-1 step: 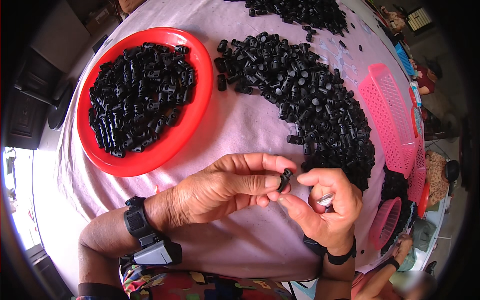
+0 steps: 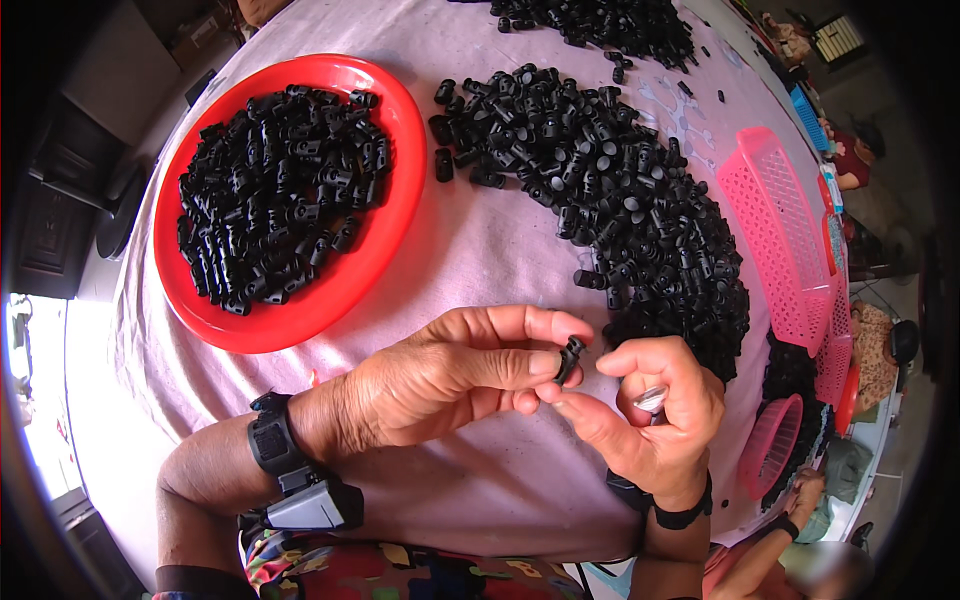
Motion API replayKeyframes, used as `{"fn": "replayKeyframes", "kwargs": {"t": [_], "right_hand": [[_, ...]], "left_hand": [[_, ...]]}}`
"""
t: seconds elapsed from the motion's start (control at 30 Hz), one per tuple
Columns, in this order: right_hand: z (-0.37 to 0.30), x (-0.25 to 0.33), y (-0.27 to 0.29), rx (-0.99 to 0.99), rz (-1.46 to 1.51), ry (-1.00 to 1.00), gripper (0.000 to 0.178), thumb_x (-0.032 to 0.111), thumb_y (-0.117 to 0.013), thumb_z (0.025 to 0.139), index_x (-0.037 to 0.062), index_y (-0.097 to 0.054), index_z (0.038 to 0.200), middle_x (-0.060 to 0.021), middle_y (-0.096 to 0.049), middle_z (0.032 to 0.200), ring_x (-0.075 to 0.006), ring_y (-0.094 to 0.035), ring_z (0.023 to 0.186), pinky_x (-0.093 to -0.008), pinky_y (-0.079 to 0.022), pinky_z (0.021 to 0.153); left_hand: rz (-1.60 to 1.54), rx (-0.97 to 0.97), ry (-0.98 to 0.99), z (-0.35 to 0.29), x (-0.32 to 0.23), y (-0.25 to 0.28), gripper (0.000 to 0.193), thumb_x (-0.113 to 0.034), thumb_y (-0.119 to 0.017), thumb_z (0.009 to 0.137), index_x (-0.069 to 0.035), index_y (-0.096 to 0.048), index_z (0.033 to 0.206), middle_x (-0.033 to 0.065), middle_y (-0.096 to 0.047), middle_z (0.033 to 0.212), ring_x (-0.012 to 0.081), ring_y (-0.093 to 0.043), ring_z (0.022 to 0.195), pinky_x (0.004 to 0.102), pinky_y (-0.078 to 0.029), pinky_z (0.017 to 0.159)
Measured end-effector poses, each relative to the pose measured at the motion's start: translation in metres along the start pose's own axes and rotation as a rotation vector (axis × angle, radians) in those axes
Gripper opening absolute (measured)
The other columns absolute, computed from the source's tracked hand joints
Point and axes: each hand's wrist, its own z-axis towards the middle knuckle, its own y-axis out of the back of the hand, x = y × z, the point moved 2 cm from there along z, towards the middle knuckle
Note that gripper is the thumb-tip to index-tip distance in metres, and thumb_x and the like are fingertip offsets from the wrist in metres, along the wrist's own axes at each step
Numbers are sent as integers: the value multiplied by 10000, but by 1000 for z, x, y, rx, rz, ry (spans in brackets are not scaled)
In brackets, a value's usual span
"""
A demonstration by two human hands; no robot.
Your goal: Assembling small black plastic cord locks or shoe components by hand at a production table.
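My left hand pinches a small black plastic cord lock between thumb and fingers, tilted upward. Just to its right is my right hand, its thumb and forefinger apart, the thumb tip close to the left fingertips. Small silvery metal pieces are tucked in its curled fingers; their exact kind is hard to make out. At the left, a red round plate holds many black cord locks. A large curved heap of loose black cylindrical plastic parts lies beyond my hands.
A pale pink cloth covers the table. Another heap of black parts lies at the far edge. Pink perforated baskets and a pink oval basket stand right. A co-worker's hand shows at the lower right.
My right forefinger has lowered very slightly. The cord lock in my left hand has barely shifted, and the rest looks the same.
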Motion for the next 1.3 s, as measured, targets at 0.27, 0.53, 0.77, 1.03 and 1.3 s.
{"fn": "replayKeyframes", "kwargs": {"t": [0.27,0.53,0.77,1.03,1.3], "right_hand": [[-5,-11,-7,131,43,-113,371,260,-860,682,46,-570,771,-83,-688,706,-191,-696,615,-275,-524,502],[-4,-11,-6,157,-131,-55,400,322,-851,679,62,-561,771,-50,-680,676,-191,-687,600,-284,-521,502],[-4,-11,-6,154,-182,-15,398,337,-848,678,70,-565,758,-36,-676,669,-192,-676,578,-288,-517,493],[-3,-11,-6,163,-205,-7,436,332,-853,683,29,-542,722,-94,-656,649,-179,-683,593,-283,-533,520],[-4,-10,-6,173,-250,11,447,343,-851,677,24,-542,720,-96,-660,653,-194,-681,580,-288,-534,512]], "left_hand": [[-8,10,9,0,4,0,346,-58,-577,921,-12,-553,1263,58,-635,1063,134,-597,1013,273,-458,934],[34,16,-3,0,5,-1,355,-57,-587,913,-1,-555,1262,51,-633,1098,131,-593,1048,277,-466,932],[45,3,-9,0,6,-2,357,-61,-597,909,-10,-560,1260,43,-630,1099,119,-592,1034,268,-465,924],[31,-4,-4,0,5,-1,357,-59,-607,903,-9,-567,1253,19,-642,1048,94,-595,980,247,-466,894],[48,1,-13,0,6,-1,356,-59,-602,904,-2,-564,1253,23,-645,1043,99,-601,984,256,-471,902]]}}
